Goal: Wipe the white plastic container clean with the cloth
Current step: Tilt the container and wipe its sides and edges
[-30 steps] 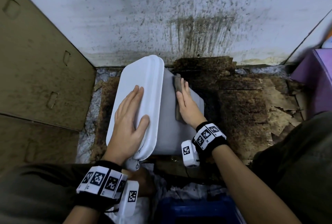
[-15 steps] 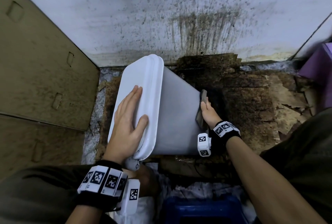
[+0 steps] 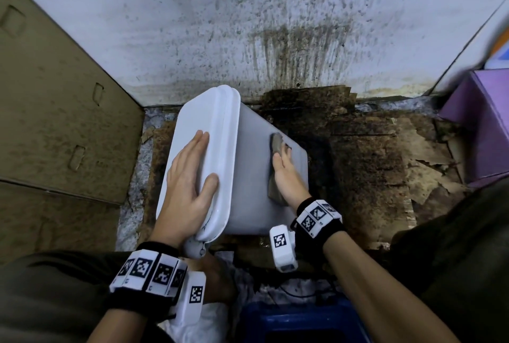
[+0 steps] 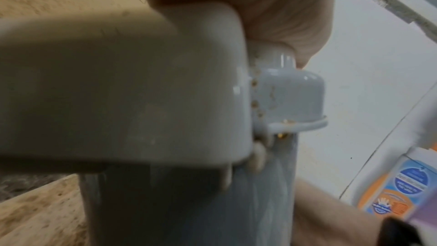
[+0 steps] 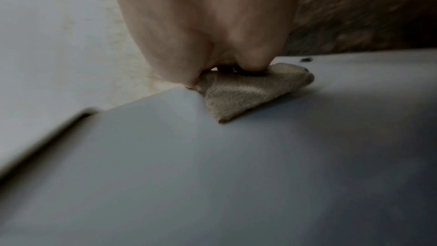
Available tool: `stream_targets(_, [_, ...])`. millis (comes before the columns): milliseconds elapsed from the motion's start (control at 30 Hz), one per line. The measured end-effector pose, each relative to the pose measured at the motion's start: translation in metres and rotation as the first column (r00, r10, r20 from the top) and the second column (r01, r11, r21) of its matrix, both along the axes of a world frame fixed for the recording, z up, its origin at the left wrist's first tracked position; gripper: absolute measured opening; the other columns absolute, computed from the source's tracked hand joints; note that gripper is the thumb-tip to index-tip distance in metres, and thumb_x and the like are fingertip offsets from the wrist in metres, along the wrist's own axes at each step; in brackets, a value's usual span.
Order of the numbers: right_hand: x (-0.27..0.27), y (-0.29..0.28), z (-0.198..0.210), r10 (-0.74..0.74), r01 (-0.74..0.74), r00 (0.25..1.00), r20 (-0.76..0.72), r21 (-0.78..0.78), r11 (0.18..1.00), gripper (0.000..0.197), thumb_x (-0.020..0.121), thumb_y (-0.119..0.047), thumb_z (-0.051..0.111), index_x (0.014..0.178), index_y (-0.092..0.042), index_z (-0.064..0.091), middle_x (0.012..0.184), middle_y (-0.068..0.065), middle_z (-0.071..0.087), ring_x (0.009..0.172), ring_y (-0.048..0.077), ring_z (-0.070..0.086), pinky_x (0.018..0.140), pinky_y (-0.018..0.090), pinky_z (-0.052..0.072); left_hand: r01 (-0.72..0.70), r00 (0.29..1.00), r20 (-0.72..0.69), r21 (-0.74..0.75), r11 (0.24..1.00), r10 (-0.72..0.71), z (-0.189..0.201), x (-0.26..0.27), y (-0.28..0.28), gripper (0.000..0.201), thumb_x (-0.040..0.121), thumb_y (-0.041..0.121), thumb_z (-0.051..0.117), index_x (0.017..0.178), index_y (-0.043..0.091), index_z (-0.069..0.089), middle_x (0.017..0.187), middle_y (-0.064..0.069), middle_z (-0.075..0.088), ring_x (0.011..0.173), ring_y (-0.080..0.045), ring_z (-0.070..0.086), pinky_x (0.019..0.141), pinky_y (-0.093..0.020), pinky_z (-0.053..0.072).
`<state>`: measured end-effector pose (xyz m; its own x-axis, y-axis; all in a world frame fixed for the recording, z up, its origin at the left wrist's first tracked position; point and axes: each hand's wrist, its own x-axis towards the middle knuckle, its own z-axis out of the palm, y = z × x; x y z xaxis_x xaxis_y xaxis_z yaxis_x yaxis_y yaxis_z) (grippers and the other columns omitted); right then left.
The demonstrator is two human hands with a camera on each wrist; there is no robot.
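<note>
While my left hand lies flat with straight fingers on the lid of the white container, which stands tilted on the stained floor near the back wall, my right hand presses the brown cloth against its side with flat fingers

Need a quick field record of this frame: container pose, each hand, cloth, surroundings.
container: white plastic container tilted on its side, lid facing left
lid: on
left hand: flat on lid, fingers straight, bracing
right hand: presses cloth onto the upturned side wall
cloth: grey-brown, folded, under the fingers, near the wall's far edge
floor: stained torn cardboard
wall: splattered with dark stains
</note>
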<state>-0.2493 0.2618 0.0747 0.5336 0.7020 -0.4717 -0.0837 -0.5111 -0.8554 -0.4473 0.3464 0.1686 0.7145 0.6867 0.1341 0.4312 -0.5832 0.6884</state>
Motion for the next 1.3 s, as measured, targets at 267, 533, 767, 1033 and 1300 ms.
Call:
stream_targets(267, [-0.050,-0.002,0.017,0.133,-0.188,0.958,0.253,0.206,0.960,0.057,0.109,-0.039,0.022,0.160,-0.032,-0.003,0.169,-0.008,-0.011,0.154,0.005,-0.013,0.123,0.028,-0.005,0.004,1.000,-0.002,0.024,1.000,-0.004,-0.004,0.000,0.000,0.065,0.099,0.040,0.041,0.160,0.022,0.027,0.167,0.008,0.024,0.154,-0.010,0.019,0.124,-0.051,0.022])
stream_targets(533, [-0.035,-0.016,-0.020,0.098,-0.157,0.953,0.287,0.191,0.969,0.056,0.110,-0.032,0.024,0.159,-0.031,-0.002,0.169,-0.010,-0.009,0.154,0.002,-0.009,0.124,0.025,-0.004,-0.005,1.000,-0.001,0.027,1.000,0.005,-0.002,0.001,-0.002,0.065,0.098,0.039,0.041,0.159,0.022,0.028,0.166,0.007,0.026,0.153,-0.012,0.021,0.124,-0.048,0.021])
stream_targets(767, [-0.018,-0.044,-0.057,-0.027,0.026,0.995,0.099,0.015,1.000,0.055,0.110,-0.032,0.024,0.161,-0.028,0.002,0.169,-0.007,-0.005,0.156,0.011,-0.002,0.122,0.028,-0.004,-0.003,1.000,-0.026,0.029,1.000,0.004,0.003,0.003,-0.010,0.066,0.096,0.043,0.041,0.159,0.028,0.027,0.166,0.011,0.024,0.152,-0.008,0.019,0.123,-0.031,0.015])
stream_targets(1033, [-0.028,-0.042,-0.043,-0.115,0.115,0.993,0.036,0.007,0.993,0.057,0.109,-0.030,0.030,0.161,-0.025,0.008,0.169,-0.006,0.004,0.156,0.016,0.007,0.125,0.032,0.001,0.000,0.999,-0.047,0.078,0.997,0.004,0.000,0.006,-0.010,0.067,0.096,0.046,0.038,0.160,0.028,0.025,0.167,0.008,0.023,0.152,-0.014,0.021,0.121,-0.032,0.015])
stream_targets(1300, [-0.068,-0.036,0.017,-0.017,-0.006,0.981,0.191,0.118,0.993,0.055,0.109,-0.034,0.029,0.160,-0.034,0.010,0.169,-0.011,0.003,0.155,0.011,0.006,0.127,0.037,0.005,-0.001,0.999,-0.036,0.082,0.997,0.004,-0.001,0.009,-0.009,0.069,0.095,0.048,0.037,0.160,0.025,0.026,0.166,0.004,0.025,0.152,-0.017,0.023,0.121,-0.033,0.017])
